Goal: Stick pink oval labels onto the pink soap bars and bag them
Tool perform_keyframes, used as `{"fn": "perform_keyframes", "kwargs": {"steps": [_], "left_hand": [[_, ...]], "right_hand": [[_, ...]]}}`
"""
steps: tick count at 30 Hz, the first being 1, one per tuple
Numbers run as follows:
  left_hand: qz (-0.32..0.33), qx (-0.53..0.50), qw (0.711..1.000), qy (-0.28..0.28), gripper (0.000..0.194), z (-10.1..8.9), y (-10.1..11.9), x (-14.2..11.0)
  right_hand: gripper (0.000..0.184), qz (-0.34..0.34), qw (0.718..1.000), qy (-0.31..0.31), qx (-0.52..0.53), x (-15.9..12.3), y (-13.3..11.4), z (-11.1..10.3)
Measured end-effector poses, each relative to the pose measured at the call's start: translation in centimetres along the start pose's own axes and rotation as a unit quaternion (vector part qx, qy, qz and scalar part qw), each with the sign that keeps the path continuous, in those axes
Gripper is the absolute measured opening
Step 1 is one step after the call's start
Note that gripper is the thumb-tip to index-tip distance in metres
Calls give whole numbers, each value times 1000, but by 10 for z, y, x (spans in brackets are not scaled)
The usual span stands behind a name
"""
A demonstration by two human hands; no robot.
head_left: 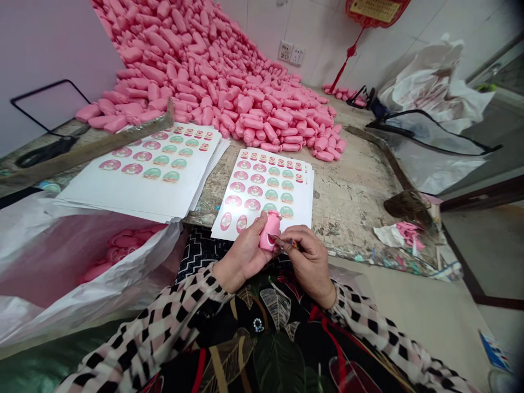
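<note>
My left hand [248, 252] is closed around a small pink bottle-shaped piece [271, 222], holding it upright above the front edge of the table. A red and white sticker [271, 239] shows on the lower front of this piece. My right hand [307, 254] is closed in a pinch against the sticker. Something small, dark and slender with coloured spots [293, 244] shows between its fingers; its kind is unclear. Just behind both hands lies a stack of sticker sheets [262, 188] with pink, green and red labels.
A large heap of pink pieces [229, 82] covers the back of the table. More sticker sheets [135, 191] lie left, under a wooden strip [98, 144]. Scissors [47, 152] sit far left. An open white bag [41, 256] with pink pieces stands front left. Plastic bags [434, 93] are at right.
</note>
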State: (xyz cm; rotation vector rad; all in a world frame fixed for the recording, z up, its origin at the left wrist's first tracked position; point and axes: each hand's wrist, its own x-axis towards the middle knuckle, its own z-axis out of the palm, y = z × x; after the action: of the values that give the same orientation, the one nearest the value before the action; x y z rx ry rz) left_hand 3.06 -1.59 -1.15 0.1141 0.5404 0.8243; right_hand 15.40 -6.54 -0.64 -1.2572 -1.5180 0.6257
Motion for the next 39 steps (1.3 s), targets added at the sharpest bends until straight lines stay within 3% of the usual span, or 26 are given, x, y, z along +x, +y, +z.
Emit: {"fn": "perform_keyframes", "kwargs": {"steps": [7,11,18,29,39], "left_hand": [[6,5,1000,0,22,1,1,-1],[6,17,1000,-18,21,1,-1,-4],[-2,34,999,-2,23,-2,-1,-3],[15,89,996,26,31,-6,-4,-2],[-25,83,996,14,31,-3,-2,-3]], "right_hand": [[7,9,1000,7,24,0,-3,-3],[3,59,996,16,72,2,1,-1],[17,179,967,-10,181,3,5,9],[13,155,970,20,186,-2,8,13],[5,118,985,16,128,-5,4,10]]}}
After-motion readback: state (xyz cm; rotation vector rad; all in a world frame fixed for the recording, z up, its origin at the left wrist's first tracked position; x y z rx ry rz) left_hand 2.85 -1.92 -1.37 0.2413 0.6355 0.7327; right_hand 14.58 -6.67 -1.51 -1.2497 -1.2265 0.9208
